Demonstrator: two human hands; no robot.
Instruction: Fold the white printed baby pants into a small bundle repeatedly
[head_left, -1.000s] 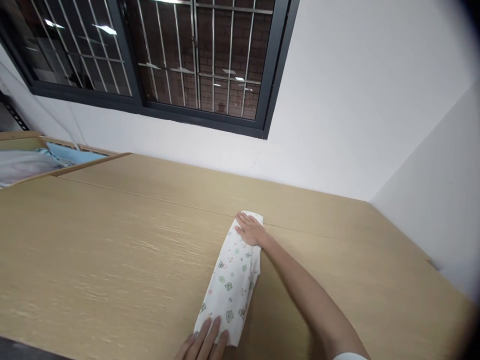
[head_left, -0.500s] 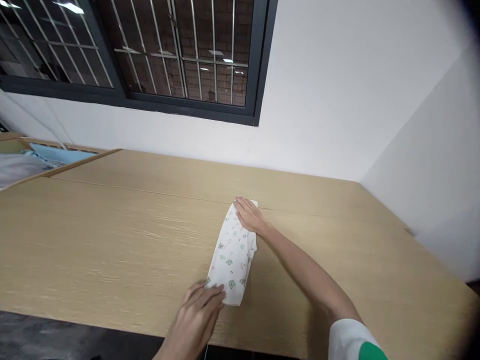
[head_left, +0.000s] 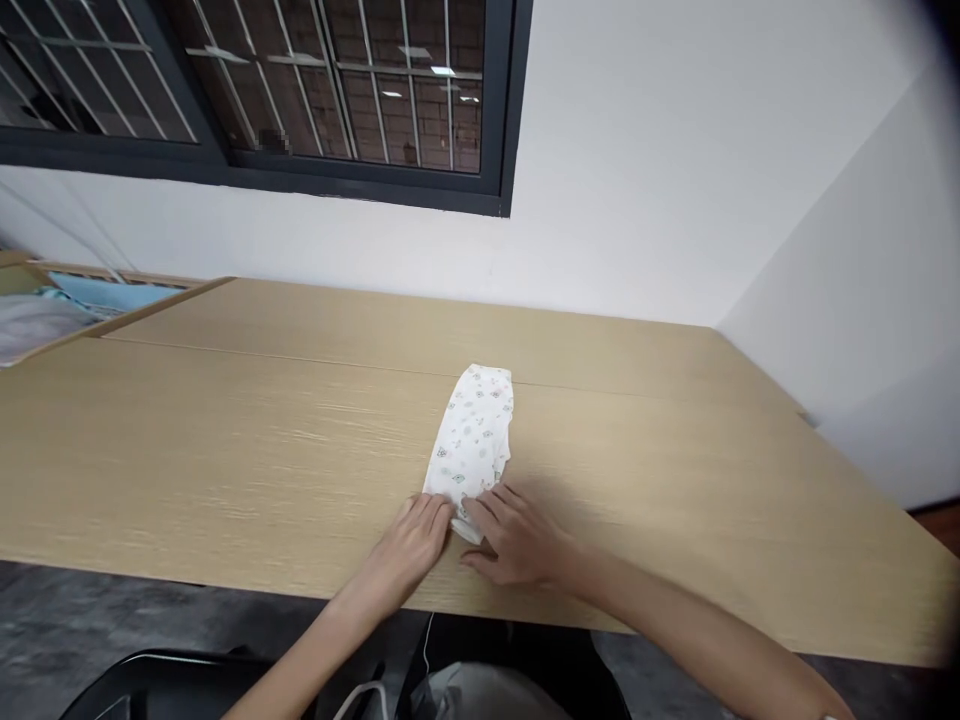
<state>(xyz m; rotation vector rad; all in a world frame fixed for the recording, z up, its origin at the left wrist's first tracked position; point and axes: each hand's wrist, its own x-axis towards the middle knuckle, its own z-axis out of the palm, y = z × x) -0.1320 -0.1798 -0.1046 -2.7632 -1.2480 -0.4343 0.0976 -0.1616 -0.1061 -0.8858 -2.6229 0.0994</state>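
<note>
A folded white cloth (head_left: pixel 472 430) with small green and pink prints lies lengthwise on the wooden table, narrowing a little toward its far end. At its near left corner, my left hand (head_left: pixel 420 535) is closed, with bent fingers gripping the edge. My right hand (head_left: pixel 521 535) is at the near right side. Its fingertips touch the fabric, while the thumb is held apart from them over the bare wood. Between the hands the near edge looks slightly lifted and rumpled. Whatever is under my left fingertips is hidden.
The light wood table (head_left: pixel 300 450) has a seam across it and backs onto a white wall (head_left: pixel 615 200). A barred window (head_left: pixel 337 90) is above. At far left is a wooden-sided bin (head_left: pixel 169 305) with blue and pale fabric. A black chair (head_left: pixel 172 680) stands below the near edge.
My right hand has come back from the cloth's far end to its near right side. My left hand has curled its fingers on the near left corner. The view has tilted down.
</note>
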